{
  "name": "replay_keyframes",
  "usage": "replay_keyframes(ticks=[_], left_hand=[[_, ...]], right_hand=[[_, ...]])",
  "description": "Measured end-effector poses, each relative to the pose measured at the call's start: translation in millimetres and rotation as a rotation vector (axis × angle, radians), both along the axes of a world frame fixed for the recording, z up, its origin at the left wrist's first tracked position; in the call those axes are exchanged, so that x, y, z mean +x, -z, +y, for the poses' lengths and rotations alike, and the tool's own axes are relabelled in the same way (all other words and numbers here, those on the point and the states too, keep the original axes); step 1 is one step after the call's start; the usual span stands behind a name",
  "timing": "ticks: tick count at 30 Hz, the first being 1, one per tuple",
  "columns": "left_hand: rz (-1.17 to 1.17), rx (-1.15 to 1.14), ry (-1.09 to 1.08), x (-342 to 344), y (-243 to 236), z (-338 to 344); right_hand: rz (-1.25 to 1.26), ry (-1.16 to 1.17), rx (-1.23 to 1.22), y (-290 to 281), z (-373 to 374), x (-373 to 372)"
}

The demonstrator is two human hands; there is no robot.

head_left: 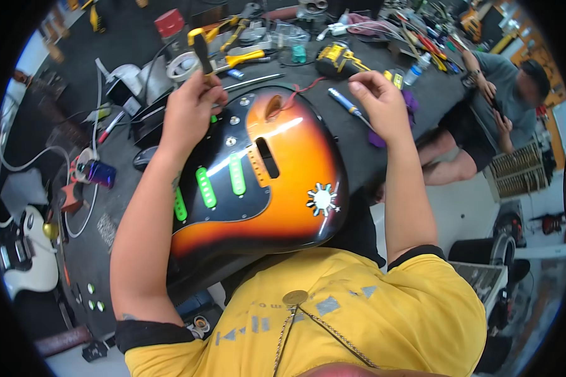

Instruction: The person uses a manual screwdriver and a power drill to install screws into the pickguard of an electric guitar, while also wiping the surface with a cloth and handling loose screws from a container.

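A sunburst electric guitar body (305, 157) lies in front of me, with a black pickguard (223, 182) and bright green pickup covers (205, 187). My left hand (194, 103) is closed around a yellow-and-black screwdriver (201, 49), its handle pointing up, above the pickguard's far end. The screwdriver's tip is hidden by the hand. To the right of the body my right hand (383, 103) is raised, fingers curled and thumb close to the fingertips; whatever they pinch is too small to tell. Red wires (305, 89) come out by the jack recess. A blue-handled screwdriver (344, 103) lies beside the right hand.
A yellow-and-black power drill (339, 60) and many hand tools crowd the bench's far side. A clear bottle (417, 69) stands at right. Another person (503, 94) sits at the right. A white guitar body (31, 251) is at far left, near a white cable (97, 182).
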State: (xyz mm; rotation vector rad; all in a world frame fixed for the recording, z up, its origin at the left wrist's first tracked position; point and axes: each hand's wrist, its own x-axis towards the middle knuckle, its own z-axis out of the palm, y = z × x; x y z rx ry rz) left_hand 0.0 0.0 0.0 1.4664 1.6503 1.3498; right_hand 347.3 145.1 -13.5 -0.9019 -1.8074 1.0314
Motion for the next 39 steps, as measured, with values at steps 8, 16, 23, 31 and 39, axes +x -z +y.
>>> replay_keyframes(ticks=[8,16,23,31,39], left_hand=[[-0.006,-0.008,-0.046,5,6,2],[0.061,0.009,-0.019,10,2,2],[0.111,0.068,-0.021,3,7,-1],[0.119,0.073,-0.012,6,2,-1],[0.110,0.065,0.007,9,-1,1]], right_hand=[[-0.631,0.395,0.199,-7,2,92],[-0.625,0.448,0.337,-17,-21,68],[-1.270,0.079,0.520,-14,-29,5],[-1.064,0.136,0.362,-43,-11,-11],[-1.074,0.245,0.704,-40,12,-49]])
